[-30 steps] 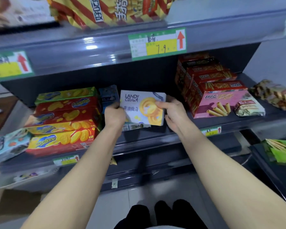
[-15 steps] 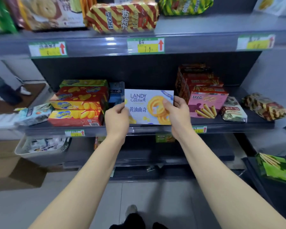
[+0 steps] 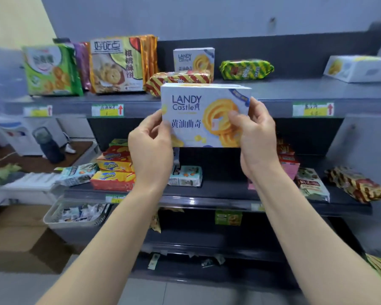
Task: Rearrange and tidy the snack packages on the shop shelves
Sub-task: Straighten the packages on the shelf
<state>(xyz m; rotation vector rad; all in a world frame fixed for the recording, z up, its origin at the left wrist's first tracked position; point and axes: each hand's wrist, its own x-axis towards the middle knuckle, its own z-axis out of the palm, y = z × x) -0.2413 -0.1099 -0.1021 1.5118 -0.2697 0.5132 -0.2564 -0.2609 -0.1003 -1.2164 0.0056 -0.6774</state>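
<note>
A white Landy Castle cookie box [image 3: 204, 115] is held upright in the air in front of the top shelf's edge [image 3: 207, 108]. My left hand [image 3: 151, 148] pinches its left side and my right hand [image 3: 254, 137] grips its right side, thumb on the front. Behind it on the top shelf stands a second identical box [image 3: 194, 59], with a red-and-yellow striped pack [image 3: 180, 81] lying in front of it. A third such box [image 3: 359, 68] lies flat at the far right of the top shelf.
Green bag [image 3: 51, 70] and walnut-cookie bags [image 3: 119, 64] stand at the top shelf's left; a green-yellow striped pack [image 3: 246, 69] lies to the right. The middle shelf [image 3: 224, 199] holds red-yellow boxes [image 3: 113, 170], a pale blue pack [image 3: 185, 176] and brown striped packs [image 3: 356, 183]. A basket [image 3: 75, 219] sits low left.
Both hands have lifted the cookie box from the middle shelf up to the level of the top shelf. The view has tilted upward with it.
</note>
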